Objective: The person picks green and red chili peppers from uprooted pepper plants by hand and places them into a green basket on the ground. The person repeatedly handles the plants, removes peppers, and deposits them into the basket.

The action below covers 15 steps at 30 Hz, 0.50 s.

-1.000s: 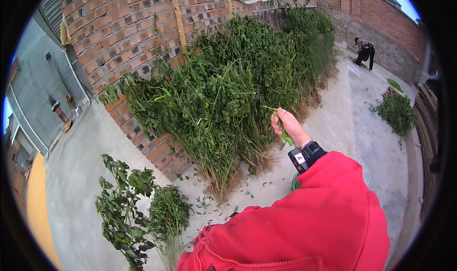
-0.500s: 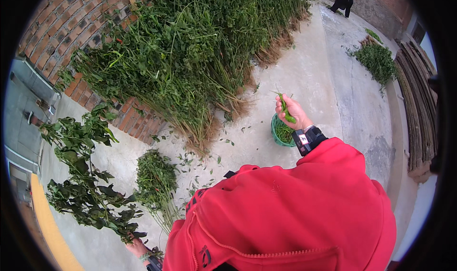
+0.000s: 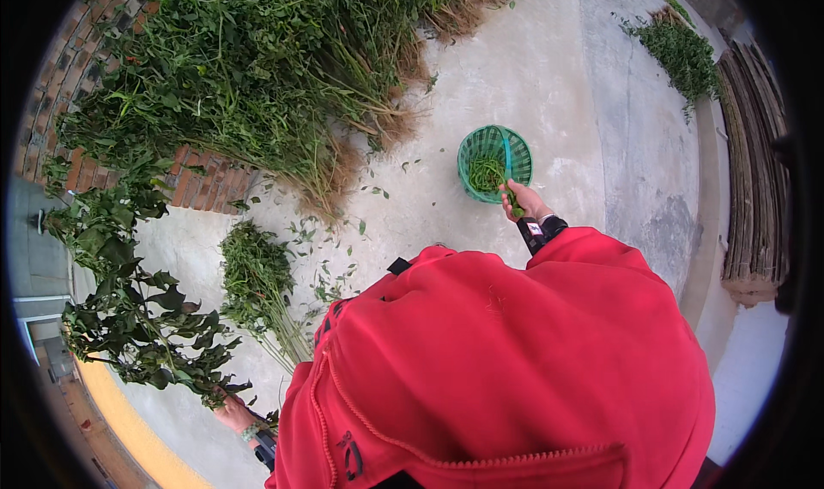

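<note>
My right hand is closed on a few green pods or stems, held at the near rim of a round green plastic basket standing on the concrete. The basket holds a small heap of green pickings. A dark watch sits on that wrist above my red sleeve. My left hand, low at the left, grips the stem of a large leafy branch that stretches up and to the left. A loose bundle of green plants lies on the ground beside it.
A big pile of uprooted green plants leans on a low brick wall at the upper left. Another small heap of plants lies at the upper right beside stacked boards. Scattered leaves dot the concrete.
The view has tilted down. My right hand has dropped from mid-air to the green basket's rim. The leafy branch in my left hand has come fully into view.
</note>
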Available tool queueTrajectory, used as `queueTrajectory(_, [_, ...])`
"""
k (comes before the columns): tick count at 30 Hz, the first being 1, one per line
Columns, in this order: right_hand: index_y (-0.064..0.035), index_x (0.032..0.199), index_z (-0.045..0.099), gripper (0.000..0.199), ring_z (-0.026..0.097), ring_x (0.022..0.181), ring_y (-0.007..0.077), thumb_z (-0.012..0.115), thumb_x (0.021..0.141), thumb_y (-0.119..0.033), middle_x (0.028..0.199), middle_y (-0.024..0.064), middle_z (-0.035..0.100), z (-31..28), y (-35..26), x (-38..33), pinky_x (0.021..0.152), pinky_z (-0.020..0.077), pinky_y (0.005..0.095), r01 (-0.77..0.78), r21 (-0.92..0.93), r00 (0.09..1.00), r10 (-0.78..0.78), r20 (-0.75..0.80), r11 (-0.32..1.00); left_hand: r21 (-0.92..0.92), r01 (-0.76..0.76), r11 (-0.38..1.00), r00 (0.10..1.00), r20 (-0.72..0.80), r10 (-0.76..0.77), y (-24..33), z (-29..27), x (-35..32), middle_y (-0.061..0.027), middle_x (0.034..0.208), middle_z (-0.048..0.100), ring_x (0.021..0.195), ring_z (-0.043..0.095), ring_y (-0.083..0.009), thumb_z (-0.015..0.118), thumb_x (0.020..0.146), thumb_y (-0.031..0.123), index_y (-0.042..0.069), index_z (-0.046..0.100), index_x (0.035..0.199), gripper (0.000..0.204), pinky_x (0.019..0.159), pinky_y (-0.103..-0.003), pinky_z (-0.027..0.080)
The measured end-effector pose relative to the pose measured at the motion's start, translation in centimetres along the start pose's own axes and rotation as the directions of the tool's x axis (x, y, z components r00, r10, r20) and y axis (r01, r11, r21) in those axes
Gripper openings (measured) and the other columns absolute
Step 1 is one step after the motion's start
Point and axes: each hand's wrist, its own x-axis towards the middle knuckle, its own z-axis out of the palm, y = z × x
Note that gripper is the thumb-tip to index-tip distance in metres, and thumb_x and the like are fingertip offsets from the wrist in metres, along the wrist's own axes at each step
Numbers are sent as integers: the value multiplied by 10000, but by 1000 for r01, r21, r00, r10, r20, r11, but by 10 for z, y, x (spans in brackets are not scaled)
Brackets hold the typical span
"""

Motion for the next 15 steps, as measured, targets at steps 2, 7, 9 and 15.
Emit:
queueTrajectory(2, [-128, 911, 529, 265, 436, 477, 78, 416, 929, -366, 660, -32, 482, -11, -9, 9, 390, 384, 210, -20, -38, 1000, 20, -11, 999, -134, 19, 991, 989, -143, -38, 6, 15, -9, 52, 599, 443, 443, 353, -40, 519, 901, 178, 84, 536, 853, 107, 365, -203, 234])
queueTrajectory(7, [-80, 862, 538, 253, 442, 458, 114, 471, 907, -319, 650, -2, 498, -27, -47, 48, 390, 381, 249, -12, -190, 996, -5, -88, 982, 238, -113, 965, 991, 99, 92, 21, 17, -30, 14, 805, 557, 578, 458, -46, 533, 861, 67, 40, 570, 1033, 179, 428, -172, 329])
queueTrajectory(9, [-45, 848, 544, 244, 475, 466, 141, 520, 891, -283, 675, 38, 533, -27, -71, 69, 407, 411, 286, 37, -271, 991, -70, -112, 962, 260, -114, 959, 993, 57, 102, 26, 23, -40, 10, 806, 554, 580, 455, -45, 529, 860, 66, 36, 568, 1056, 202, 425, -176, 324])
queueTrajectory(15, [75, 978, 595, 429, 626, 726, 282, 636, 762, -293, 882, 147, 639, -32, -138, 132, 628, 467, 387, 112, -828, 905, -400, -143, 550, 45, 122, 991, 990, -81, -118, 55, 45, -69, 16, 740, 526, 532, 436, -44, 517, 870, 86, 36, 577, 994, 146, 400, -179, 295])
